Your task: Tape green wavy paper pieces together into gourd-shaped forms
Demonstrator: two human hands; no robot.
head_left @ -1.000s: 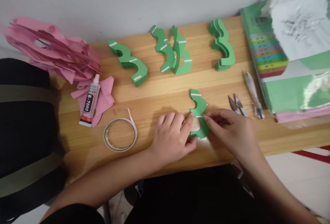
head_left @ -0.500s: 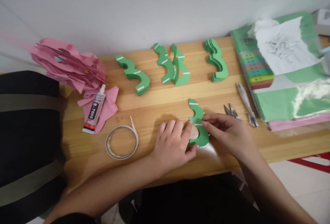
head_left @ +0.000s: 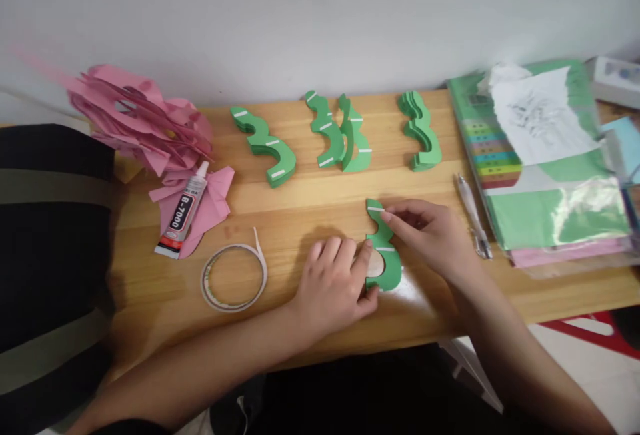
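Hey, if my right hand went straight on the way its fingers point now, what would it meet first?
Your right hand would first meet the upper part of the green paper cutout, near its top white strip. The fingertips may already touch it; depth is unclear.

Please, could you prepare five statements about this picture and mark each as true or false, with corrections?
1. The left hand touches the wavy green paper. True.
2. The right hand is at the pen. False: its fingertips are at the top white strip on that paper.
3. The glue tube lies on pink paper. True.
4. The tape roll stands on edge. False: it lies flat.
5. Its loose end sticks out. True.
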